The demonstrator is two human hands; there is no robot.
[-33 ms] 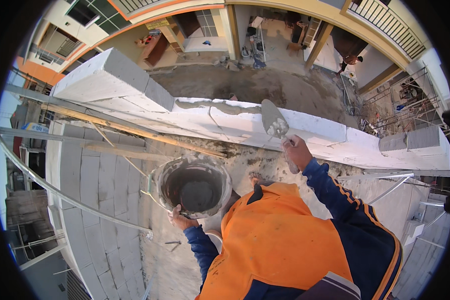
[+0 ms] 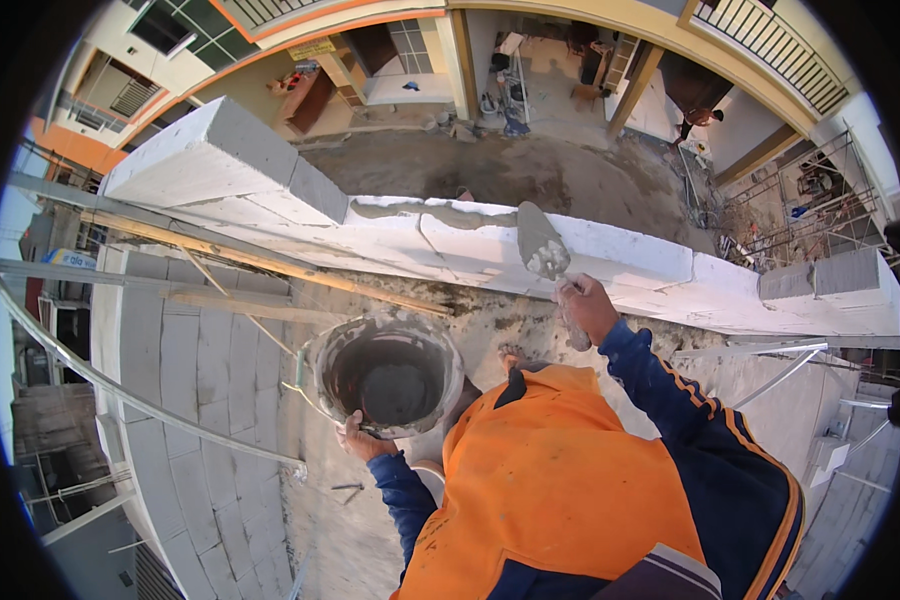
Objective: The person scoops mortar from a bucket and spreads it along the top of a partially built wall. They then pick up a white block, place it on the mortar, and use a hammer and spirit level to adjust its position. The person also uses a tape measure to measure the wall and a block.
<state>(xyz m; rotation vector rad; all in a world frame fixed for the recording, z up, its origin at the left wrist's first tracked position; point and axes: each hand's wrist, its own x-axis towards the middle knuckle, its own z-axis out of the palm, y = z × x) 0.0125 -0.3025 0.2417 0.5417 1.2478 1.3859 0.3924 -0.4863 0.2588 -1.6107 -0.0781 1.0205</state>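
Note:
My right hand (image 2: 587, 306) is wrapped round the handle of a trowel (image 2: 543, 243) with grey mortar smeared on its blade. The blade is over a low white block wall (image 2: 600, 250), its tip by the top edge. Wet mortar (image 2: 480, 217) lies along part of the wall's top, to the left of the blade. My left hand (image 2: 363, 440) grips the near rim of a mortar-caked bucket (image 2: 450, 365). Inside the bucket is dark grey mortar (image 2: 394, 392). Part of the left hand's fingers is hidden behind the rim.
Taller blocks (image 2: 220, 150) stand at the wall's left end. A wooden pole (image 2: 270, 260) and a metal bar (image 2: 150, 405) cross the left side. My bare foot (image 2: 511, 357) is near the wall. Across the yard a person (image 2: 700, 118) bends down.
My right hand and the trowel have shifted slightly to the left along the wall. My left hand and the bucket stay where they were.

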